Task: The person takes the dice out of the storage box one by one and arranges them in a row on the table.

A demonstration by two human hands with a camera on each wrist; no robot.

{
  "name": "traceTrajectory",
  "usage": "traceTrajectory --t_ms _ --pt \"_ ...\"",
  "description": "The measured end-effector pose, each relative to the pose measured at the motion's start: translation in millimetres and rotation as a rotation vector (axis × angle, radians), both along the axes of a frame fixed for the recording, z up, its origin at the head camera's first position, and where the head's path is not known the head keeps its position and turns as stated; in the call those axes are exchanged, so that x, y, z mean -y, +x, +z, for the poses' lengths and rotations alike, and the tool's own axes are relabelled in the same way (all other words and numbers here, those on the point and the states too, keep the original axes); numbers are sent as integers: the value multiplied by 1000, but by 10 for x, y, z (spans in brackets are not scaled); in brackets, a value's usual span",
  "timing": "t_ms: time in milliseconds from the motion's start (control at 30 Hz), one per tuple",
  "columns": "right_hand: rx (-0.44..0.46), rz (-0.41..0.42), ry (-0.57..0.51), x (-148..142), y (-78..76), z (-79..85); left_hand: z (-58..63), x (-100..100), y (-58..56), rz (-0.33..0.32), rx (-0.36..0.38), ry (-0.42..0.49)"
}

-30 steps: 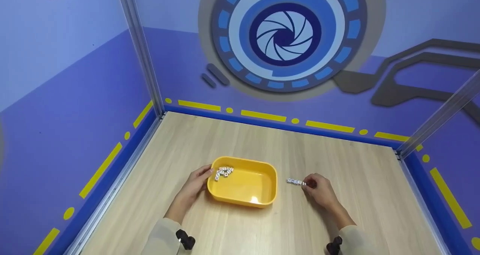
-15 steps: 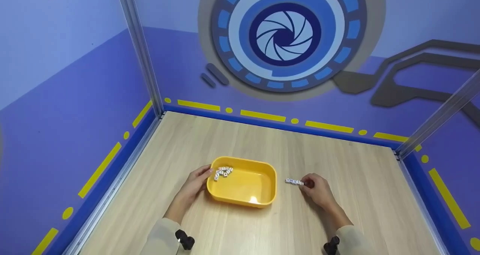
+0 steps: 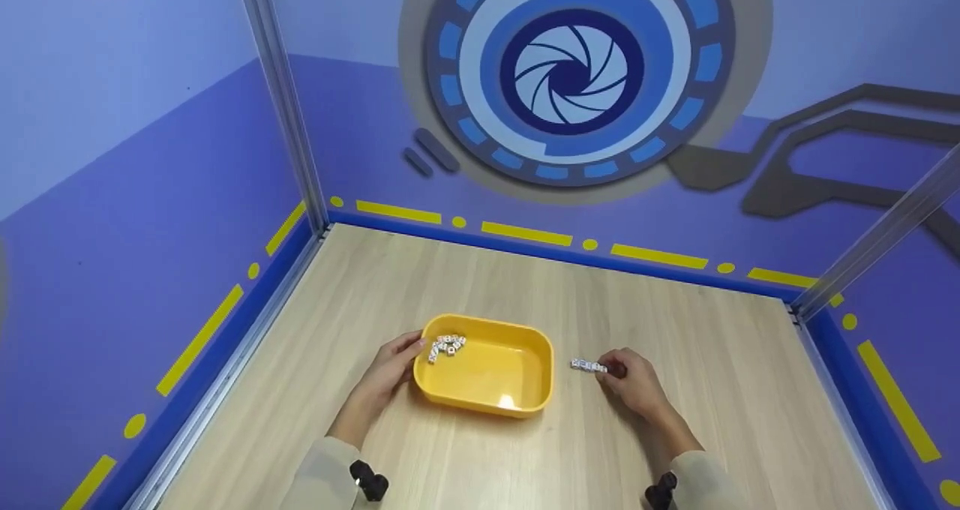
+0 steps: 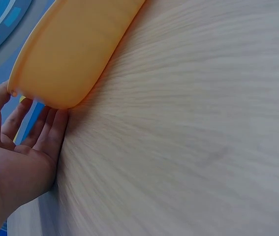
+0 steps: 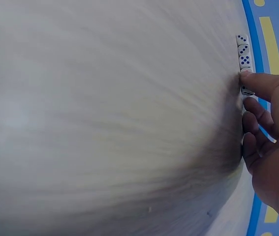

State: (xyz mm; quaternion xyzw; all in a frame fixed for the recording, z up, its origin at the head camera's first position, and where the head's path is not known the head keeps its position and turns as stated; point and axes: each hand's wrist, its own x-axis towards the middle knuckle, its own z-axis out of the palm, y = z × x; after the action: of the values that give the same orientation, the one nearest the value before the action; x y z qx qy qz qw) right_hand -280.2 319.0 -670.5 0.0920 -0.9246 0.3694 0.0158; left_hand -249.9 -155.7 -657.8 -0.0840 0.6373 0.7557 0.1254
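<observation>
A yellow plastic tub (image 3: pixel 484 379) with rounded corners stands on the table, with several white dice (image 3: pixel 451 340) clustered in its far left corner. My left hand (image 3: pixel 388 369) holds the tub's left end. In the left wrist view its thumb is at the rim and its fingertips (image 4: pixel 59 115) lie against the outer wall. Right of the tub, a short row of white dice (image 3: pixel 586 364) lies end to end. My right hand (image 3: pixel 637 382) pinches the row's right end. In the right wrist view the thumb (image 5: pixel 260 84) covers part of a die; the index finger is hidden behind.
The light wood tabletop (image 3: pixel 375 270) is bounded by a blue printed back wall (image 3: pixel 345 142), a left wall (image 3: pixel 112 232) and a right wall (image 3: pixel 922 345). Metal posts stand at the corners. A dark device (image 3: pixel 370 481) sits at each wrist.
My right hand and the dice row have shifted very slightly left toward the tub. The left hand and the tub have stayed put.
</observation>
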Motion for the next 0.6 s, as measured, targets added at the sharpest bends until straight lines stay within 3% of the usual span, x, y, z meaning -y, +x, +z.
traceTrajectory --t_ms 400,600 --pt "29 -13 15 19 -3 -11 -18 19 9 -32 -37 -1" --pt "102 -9 -22 -13 -31 28 -22 20 10 -30 -32 5"
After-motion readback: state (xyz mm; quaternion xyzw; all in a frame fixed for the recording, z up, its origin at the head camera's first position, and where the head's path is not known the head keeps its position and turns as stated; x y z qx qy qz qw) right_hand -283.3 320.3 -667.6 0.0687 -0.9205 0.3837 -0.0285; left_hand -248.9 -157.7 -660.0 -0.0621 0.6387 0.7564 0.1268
